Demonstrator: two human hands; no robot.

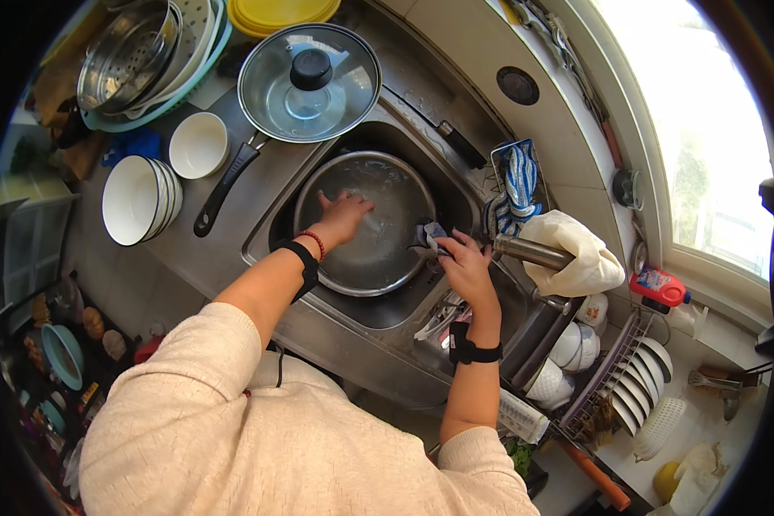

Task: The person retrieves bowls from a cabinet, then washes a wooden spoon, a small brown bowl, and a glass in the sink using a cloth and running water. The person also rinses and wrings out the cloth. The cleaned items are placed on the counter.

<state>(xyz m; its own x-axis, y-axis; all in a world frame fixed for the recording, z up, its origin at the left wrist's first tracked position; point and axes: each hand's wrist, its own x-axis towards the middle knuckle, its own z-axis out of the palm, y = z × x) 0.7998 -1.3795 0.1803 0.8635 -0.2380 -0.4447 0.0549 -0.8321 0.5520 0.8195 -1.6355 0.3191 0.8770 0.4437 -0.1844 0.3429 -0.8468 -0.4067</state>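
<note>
A round stainless steel basin [387,258] sits in the left bowl of the metal sink [361,316], its bottom wet. My left hand [345,216] reaches over the basin's near left part with fingers spread and nothing held; whether the fingertips touch the metal I cannot tell. At the basin's right rim, my right hand [467,261] grips a dark, crumpled cloth [431,238] between thumb and fingers. The faucet spout [532,251], partly covered by a pale cloth [564,258], is just right of that hand.
Behind the sink lies a pan with a glass lid [309,103], its handle pointing left. White bowls [132,200] are stacked on the left counter. A striped cloth [519,187] hangs on a wire caddy. Cutlery [448,316] lies in the smaller bowl; a dish rack [600,380] stands right.
</note>
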